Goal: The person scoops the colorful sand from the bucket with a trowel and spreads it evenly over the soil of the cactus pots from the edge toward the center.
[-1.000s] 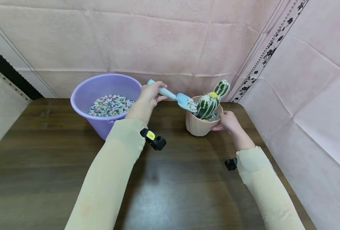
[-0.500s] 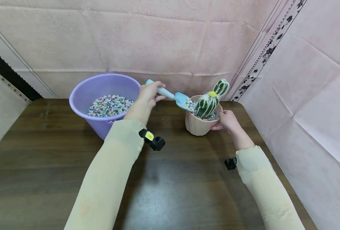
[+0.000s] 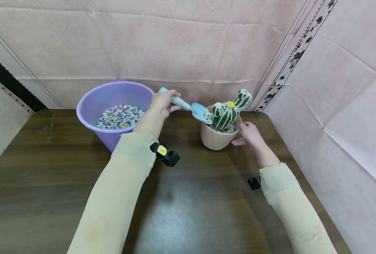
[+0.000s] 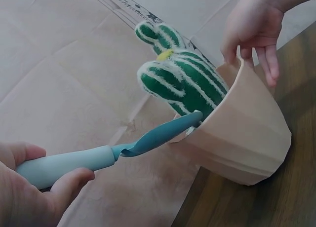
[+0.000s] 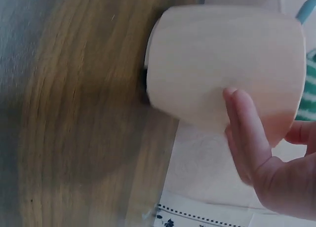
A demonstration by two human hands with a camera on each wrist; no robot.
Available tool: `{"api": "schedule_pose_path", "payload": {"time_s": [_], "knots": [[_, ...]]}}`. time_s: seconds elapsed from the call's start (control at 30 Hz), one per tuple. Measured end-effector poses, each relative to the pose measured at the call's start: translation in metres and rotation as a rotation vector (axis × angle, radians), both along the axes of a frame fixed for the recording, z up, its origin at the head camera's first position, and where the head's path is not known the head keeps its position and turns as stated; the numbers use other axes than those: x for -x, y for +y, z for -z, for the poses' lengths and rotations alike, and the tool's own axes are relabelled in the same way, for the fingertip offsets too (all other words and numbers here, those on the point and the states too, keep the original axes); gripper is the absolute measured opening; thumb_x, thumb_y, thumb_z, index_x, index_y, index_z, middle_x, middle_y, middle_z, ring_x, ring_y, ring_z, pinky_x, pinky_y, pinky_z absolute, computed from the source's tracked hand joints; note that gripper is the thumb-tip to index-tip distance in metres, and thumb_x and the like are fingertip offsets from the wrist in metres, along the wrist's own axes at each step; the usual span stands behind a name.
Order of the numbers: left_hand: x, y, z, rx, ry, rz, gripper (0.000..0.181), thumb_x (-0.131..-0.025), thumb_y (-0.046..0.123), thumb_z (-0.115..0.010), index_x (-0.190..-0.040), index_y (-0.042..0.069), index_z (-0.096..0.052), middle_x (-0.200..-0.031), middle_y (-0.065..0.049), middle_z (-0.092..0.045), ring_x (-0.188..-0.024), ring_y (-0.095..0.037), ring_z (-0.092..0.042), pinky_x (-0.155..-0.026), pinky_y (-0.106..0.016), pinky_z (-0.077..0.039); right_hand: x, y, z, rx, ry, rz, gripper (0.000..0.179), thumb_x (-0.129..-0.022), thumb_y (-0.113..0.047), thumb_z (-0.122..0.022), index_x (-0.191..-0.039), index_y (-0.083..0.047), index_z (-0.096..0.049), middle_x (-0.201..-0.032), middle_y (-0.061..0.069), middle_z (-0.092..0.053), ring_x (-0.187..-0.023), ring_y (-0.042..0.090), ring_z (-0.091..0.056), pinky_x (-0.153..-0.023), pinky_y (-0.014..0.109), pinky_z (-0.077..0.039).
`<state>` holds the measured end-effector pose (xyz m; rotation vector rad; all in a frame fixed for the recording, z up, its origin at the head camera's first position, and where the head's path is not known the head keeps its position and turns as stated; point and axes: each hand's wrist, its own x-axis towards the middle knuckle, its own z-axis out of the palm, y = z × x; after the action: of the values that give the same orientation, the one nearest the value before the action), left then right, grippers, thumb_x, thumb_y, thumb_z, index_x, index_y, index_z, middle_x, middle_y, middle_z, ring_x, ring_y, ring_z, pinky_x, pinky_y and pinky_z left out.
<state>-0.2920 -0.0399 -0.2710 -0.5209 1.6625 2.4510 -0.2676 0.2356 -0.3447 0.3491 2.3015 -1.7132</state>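
A: You're looking down on a dark brown wood tabletop (image 3: 200,180). Grain is running side to side in head view.
B: You're also getting a pale glare patch (image 3: 172,215) on it, showing low and near the middle.
A: Ahead, you're facing a pale pink back cloth (image 3: 162,46); fold creases are crossing it.
B: On your right, a creased side cloth (image 3: 350,106) is rising past the table edge.
A: Between those two, you're seeing a black flower border (image 3: 297,56) slanting, dotted line running alongside.
B: Far left, a black band (image 3: 11,84) is slanting down toward the table's back corner, whitish panel (image 3: 0,120) showing below it.
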Motion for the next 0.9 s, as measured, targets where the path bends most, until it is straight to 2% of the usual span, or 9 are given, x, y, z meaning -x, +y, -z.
{"api": "schedule_pose_path", "payload": {"time_s": [0.1,0.2,0.37,0.6,0.77,0.9], "knots": [[-0.001,-0.003,-0.001,-0.004,-0.003,0.002,0.049,-0.087,0.002,-0.057,-0.133,0.001,-0.041,-0.13,-0.016,-0.05,-0.119,-0.029,-0.054,-0.093,-0.036,-0.056,0.002,0.001,-0.001,0.007,-0.004,-0.012,0.056,-0.098,-0.017,-0.023,-0.147,0.005,-0.007,-0.132,0.034,-0.033,-0.055,0.016,-0.065,-0.062,0.025,-0.062],[-0.002,-0.004,-0.001,-0.004,-0.006,0.013,0.051,-0.087,0.002,-0.057,-0.135,0.002,-0.04,-0.129,-0.015,-0.052,-0.119,-0.028,-0.055,-0.093,-0.036,-0.056,0.004,0.002,-0.002,0.013,-0.011,-0.059,0.055,-0.099,-0.017,-0.02,-0.148,0.003,-0.004,-0.143,0.035,-0.028,-0.057,0.016,-0.066,-0.064,0.024,-0.062],[-0.004,-0.005,-0.001,0.013,0.001,0.021,0.048,-0.088,0.003,-0.056,-0.134,0.002,-0.041,-0.124,-0.014,-0.056,-0.118,-0.027,-0.056,-0.092,-0.036,-0.056,0.004,-0.002,-0.003,0.004,-0.034,-0.097,0.052,-0.1,-0.017,-0.015,-0.147,0.005,-0.008,-0.141,0.035,-0.032,-0.06,0.016,-0.067,-0.068,0.023,-0.062],[-0.005,-0.006,-0.003,0.036,0.001,0.02,0.047,-0.088,0.004,-0.057,-0.132,0.002,-0.042,-0.115,-0.011,-0.056,-0.116,-0.027,-0.057,-0.09,-0.035,-0.057,-0.001,-0.008,-0.006,0.028,-0.057,-0.066,0.053,-0.1,-0.018,-0.012,-0.147,0.004,0.0,-0.143,0.035,-0.028,-0.057,0.014,-0.066,-0.065,0.02,-0.061],[-0.007,-0.005,-0.007,0.094,0.027,0.025,0.037,-0.086,0.004,-0.058,-0.122,-0.001,-0.05,-0.105,-0.007,-0.054,-0.113,-0.025,-0.059,-0.085,-0.03,-0.059,-0.001,-0.008,-0.007,0.033,-0.062,-0.061,0.054,-0.1,-0.017,-0.012,-0.147,0.005,0.002,-0.143,0.035,-0.028,-0.056,0.014,-0.066,-0.065,0.02,-0.061],[-0.011,-0.003,-0.011,0.142,0.053,0.028,0.033,-0.084,0.004,-0.06,-0.115,0.0,-0.049,-0.098,-0.003,-0.048,-0.107,-0.021,-0.061,-0.077,-0.026,-0.06,-0.001,-0.008,-0.007,0.026,-0.06,-0.064,0.054,-0.1,-0.017,-0.012,-0.147,0.003,0.003,-0.144,0.034,-0.026,-0.057,0.014,-0.066,-0.066,0.021,-0.061]]}}
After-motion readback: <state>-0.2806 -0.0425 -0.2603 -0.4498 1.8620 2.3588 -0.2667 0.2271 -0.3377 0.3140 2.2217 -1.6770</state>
